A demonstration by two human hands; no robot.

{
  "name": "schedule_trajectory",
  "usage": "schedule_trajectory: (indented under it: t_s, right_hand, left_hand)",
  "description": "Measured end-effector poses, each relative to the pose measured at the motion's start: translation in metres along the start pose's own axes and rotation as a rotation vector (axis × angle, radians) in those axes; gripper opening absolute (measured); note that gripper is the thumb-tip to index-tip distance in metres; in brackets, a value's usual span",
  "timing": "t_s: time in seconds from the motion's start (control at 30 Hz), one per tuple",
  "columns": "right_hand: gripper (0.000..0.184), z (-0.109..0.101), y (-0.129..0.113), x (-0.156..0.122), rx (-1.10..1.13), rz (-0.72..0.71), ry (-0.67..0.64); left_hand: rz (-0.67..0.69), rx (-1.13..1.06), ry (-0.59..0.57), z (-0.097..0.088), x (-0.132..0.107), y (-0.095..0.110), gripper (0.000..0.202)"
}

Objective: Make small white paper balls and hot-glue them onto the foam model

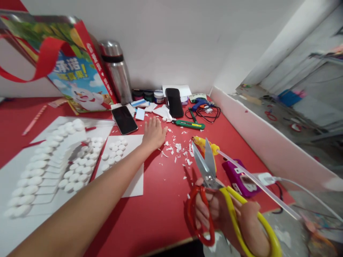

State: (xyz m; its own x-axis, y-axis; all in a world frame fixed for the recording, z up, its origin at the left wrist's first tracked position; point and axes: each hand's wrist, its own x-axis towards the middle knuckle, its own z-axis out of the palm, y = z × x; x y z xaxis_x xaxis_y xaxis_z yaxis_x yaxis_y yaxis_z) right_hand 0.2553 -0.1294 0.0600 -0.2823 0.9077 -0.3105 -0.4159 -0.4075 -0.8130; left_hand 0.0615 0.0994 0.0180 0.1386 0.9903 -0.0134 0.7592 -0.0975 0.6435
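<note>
My left hand (154,134) reaches across the red table, palm down with fingers stretched out, close to a white paper piece (164,112) and small scraps. What lies under its palm is hidden. In my right hand (218,210) is a pair of scissors (207,171) with one red and one yellow handle loop. Its blades point away from me and stand slightly apart. Just beyond the blades lies a yellow glue gun (213,148) with a clear glue stick (257,180) in its back end. White paper scraps (178,146) are scattered between my hands.
White discs (34,171) stand in rows on paper at the left. More discs lie on a white sheet (136,178). Two phones (124,119), a green cutter (189,124), a steel flask (118,73) and a gift box (85,78) are farther back. A purple power strip (242,182) sits right.
</note>
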Motion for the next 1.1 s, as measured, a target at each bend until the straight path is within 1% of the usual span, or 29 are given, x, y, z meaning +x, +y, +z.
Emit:
schedule_trajectory:
  t_s: [0.07, 0.17, 0.2, 0.23, 0.27, 0.3, 0.37, 0.4, 0.47, 0.53, 0.6, 0.73, 0.77, 0.8, 0.83, 0.87, 0.9, 0.97, 1.0, 1.03, 1.1]
  right_hand:
    - [0.089, -0.002, 0.001, 0.000, -0.035, -0.002, -0.010]
    - [0.089, -0.007, 0.006, 0.004, -0.055, -0.003, -0.031]
    - [0.088, -0.008, 0.008, 0.006, -0.057, -0.004, -0.047]
    - [0.086, -0.009, 0.009, 0.008, -0.057, -0.004, -0.067]
    - [0.084, -0.008, 0.010, 0.010, -0.058, -0.006, -0.087]
    - [0.082, -0.007, 0.010, 0.012, -0.061, -0.008, -0.099]
    - [0.080, -0.002, 0.009, 0.015, -0.077, -0.019, -0.090]
    - [0.079, 0.001, 0.008, 0.016, -0.083, -0.024, -0.073]
    - [0.078, 0.005, 0.006, 0.016, -0.083, -0.040, -0.039]
    - [0.077, 0.006, 0.004, 0.015, -0.084, -0.050, -0.021]
    - [0.080, 0.004, 0.004, 0.013, -0.101, -0.037, -0.010]
    - [0.083, -0.007, 0.007, 0.014, -0.135, -0.001, -0.012]
    - [0.083, -0.009, 0.008, 0.015, -0.133, -0.007, -0.011]
    - [0.081, -0.009, 0.008, 0.016, -0.130, -0.014, -0.008]
    - [0.079, -0.009, 0.007, 0.016, -0.125, -0.017, 0.003]
    - [0.075, -0.007, 0.006, 0.016, -0.122, -0.022, 0.016]
    - [0.070, -0.005, 0.006, 0.016, -0.118, -0.031, 0.030]
    - [0.064, 0.001, 0.004, 0.014, -0.108, -0.068, 0.060]
    - [0.063, 0.004, 0.004, 0.012, -0.102, -0.093, 0.078]
    - [0.063, 0.007, 0.004, 0.011, -0.099, -0.115, 0.099]
    - [0.065, 0.011, 0.004, 0.007, -0.106, -0.141, 0.132]
  left_hand:
    - [0.045, 0.001, -0.074, -0.001, -0.013, 0.002, 0.058]
    - [0.155, -0.034, -0.185, -0.012, -0.036, 0.005, 0.042]
    - [0.197, -0.063, -0.174, -0.017, -0.039, 0.006, 0.045]
    - [0.208, -0.063, -0.099, -0.021, -0.038, 0.006, 0.047]
    - [0.196, -0.027, -0.017, -0.025, -0.032, 0.006, 0.049]
    - [0.158, 0.035, 0.031, -0.027, -0.023, 0.005, 0.053]
    - [0.011, 0.163, 0.028, -0.026, 0.000, 0.000, 0.062]
    - [-0.017, 0.172, 0.031, -0.024, 0.012, -0.002, 0.065]
    - [-0.037, 0.182, 0.038, -0.018, 0.030, -0.007, 0.068]
    - [-0.018, 0.179, 0.044, -0.012, 0.035, -0.010, 0.067]
    - [0.028, 0.173, 0.028, -0.011, 0.024, -0.011, 0.063]
    - [0.170, 0.116, -0.080, -0.020, -0.026, -0.006, 0.044]
    - [0.213, 0.074, -0.117, -0.022, -0.038, -0.005, 0.043]
    - [0.274, -0.035, -0.166, -0.024, -0.048, -0.004, 0.045]
    - [0.316, -0.124, -0.191, -0.024, -0.054, -0.003, 0.047]
    - [0.314, -0.179, -0.159, -0.022, -0.056, -0.003, 0.048]
    - [0.276, -0.210, -0.106, -0.018, -0.056, -0.002, 0.051]
    - [0.138, -0.212, -0.046, -0.006, -0.053, -0.001, 0.061]
    - [0.070, -0.207, -0.047, 0.002, -0.053, 0.000, 0.067]
    - [0.046, -0.207, -0.058, 0.009, -0.056, 0.002, 0.070]
    - [0.115, -0.288, -0.076, 0.022, -0.069, 0.007, 0.071]
